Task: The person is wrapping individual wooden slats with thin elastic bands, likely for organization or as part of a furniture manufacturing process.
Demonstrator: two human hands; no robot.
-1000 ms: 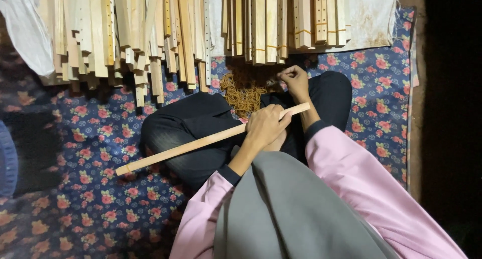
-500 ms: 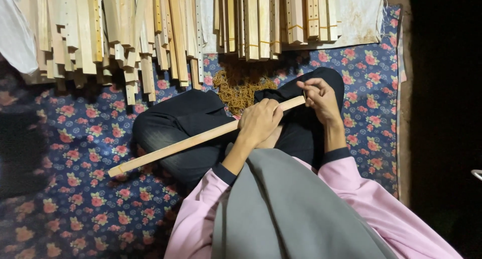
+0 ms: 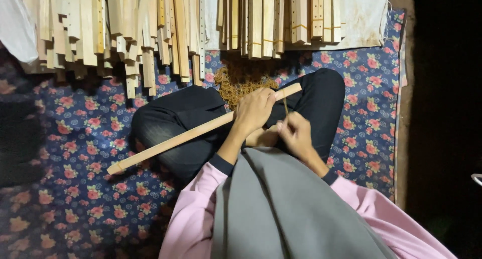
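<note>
Stacked wooden slats (image 3: 150, 33) and a white cloth (image 3: 364, 13) lie on a floral mat (image 3: 75, 118)

Both hands meet low in front of the seated body.

The left hand (image 3: 255, 111) reaches forward from a pink sleeve, fingers curled over in a closed grip, knuckles up. The right hand (image 3: 295, 134) sits just beside it, nearer the body, fingertips pinched together, wrist bent inward, forearm angled across the lap.

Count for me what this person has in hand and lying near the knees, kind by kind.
Long wooden slat, gripped by left hand: 1
Thin strand, pinched by right hand: 1
Heap of tan strands: 1
Total: 3
</note>
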